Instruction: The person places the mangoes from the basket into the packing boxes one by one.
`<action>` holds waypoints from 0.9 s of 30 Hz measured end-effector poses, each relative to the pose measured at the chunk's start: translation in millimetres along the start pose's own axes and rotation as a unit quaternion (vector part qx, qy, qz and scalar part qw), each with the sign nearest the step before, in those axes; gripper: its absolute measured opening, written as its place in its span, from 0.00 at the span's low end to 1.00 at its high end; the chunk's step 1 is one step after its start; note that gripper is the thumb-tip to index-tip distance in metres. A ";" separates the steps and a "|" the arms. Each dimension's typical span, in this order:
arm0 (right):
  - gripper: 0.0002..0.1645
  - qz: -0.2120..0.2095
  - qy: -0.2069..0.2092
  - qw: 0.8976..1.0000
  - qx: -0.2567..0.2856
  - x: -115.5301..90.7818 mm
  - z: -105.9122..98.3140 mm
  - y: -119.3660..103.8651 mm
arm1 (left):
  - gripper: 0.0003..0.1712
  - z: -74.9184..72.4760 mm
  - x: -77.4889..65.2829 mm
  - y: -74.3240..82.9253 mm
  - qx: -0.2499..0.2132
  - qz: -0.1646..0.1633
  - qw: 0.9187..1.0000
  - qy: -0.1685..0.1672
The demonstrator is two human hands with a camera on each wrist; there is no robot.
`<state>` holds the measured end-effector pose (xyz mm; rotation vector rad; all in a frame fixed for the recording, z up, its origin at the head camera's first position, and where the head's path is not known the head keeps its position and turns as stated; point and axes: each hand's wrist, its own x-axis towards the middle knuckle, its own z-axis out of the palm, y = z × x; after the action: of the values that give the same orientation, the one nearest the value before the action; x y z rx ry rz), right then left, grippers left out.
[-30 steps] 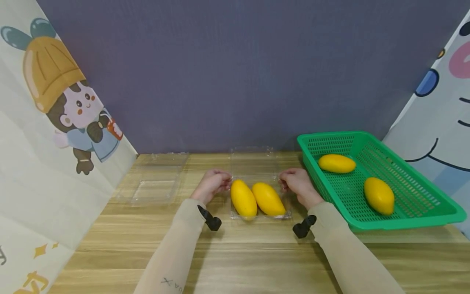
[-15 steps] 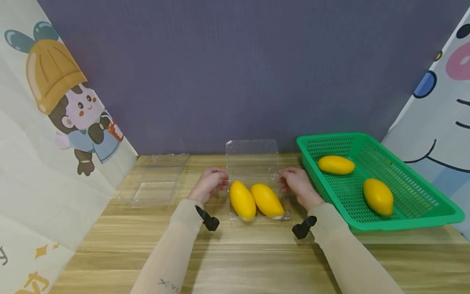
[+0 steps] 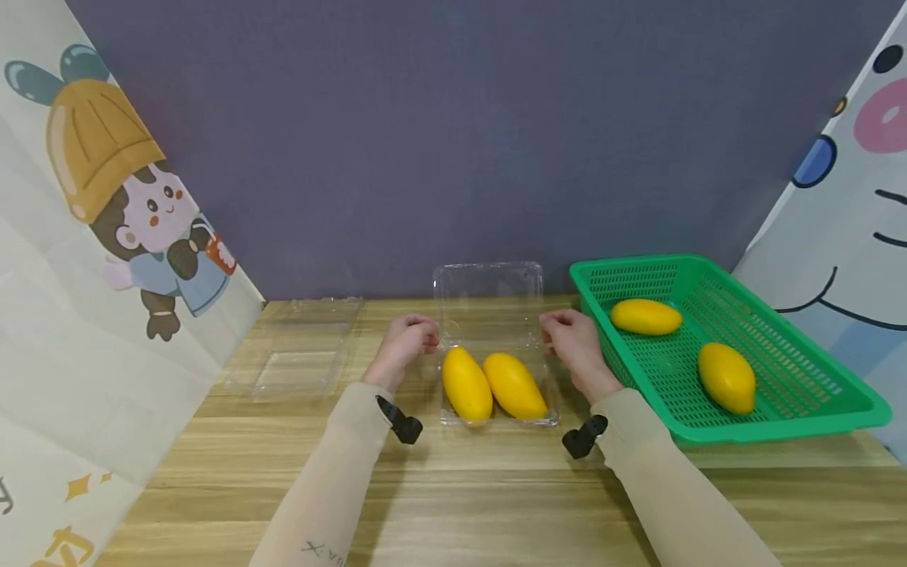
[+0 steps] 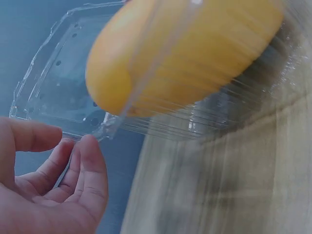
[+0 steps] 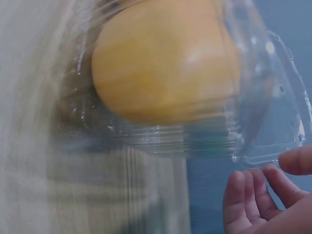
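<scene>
A clear plastic clamshell box [image 3: 499, 420] lies on the table with two mangoes [image 3: 467, 386] side by side in its base. Its lid [image 3: 489, 303] stands raised at the back, against the dark wall. At the lid's left side, my left hand [image 3: 405, 346] pinches the edge, with thumb and fingertips [image 4: 91, 151] meeting there in the left wrist view. My right hand [image 3: 572, 346] pinches the opposite edge; in the right wrist view its thumb [image 5: 296, 161] lies over the rim. A mango [image 5: 165, 63] shows through the clear side wall.
To the right stands a green plastic basket [image 3: 786, 431] holding two more mangoes [image 3: 726, 378]. Another clear clamshell box [image 3: 298, 370] lies unfolded at the left. A dark wall [image 3: 453, 142] closes off the table's back.
The lid has swung up from lying low behind the box to standing upright, both hands staying at its sides. The mangoes and basket have not moved.
</scene>
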<state>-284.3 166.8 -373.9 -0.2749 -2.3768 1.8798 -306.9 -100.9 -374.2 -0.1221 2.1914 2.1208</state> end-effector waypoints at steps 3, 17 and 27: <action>0.21 -0.019 0.007 1.000 0.000 -1.9 -0.6 -2.5 | 0.15 -1.5 -2.0 5.1 -0.010 0.004 1.000 -0.003; 0.27 -0.042 0.008 0.997 0.065 -17.4 -7.1 -19.4 | 0.18 -8.3 -19.9 26.2 -0.046 -0.004 0.999 -0.020; 0.28 -0.036 0.001 0.997 0.075 -30.2 -16.2 -25.8 | 0.13 -16.2 -32.6 29.3 -0.050 0.006 0.997 -0.061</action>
<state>-253.7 170.4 -344.0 -0.1760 -2.1995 2.0095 -278.2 -116.3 -340.7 0.0131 2.0248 2.1818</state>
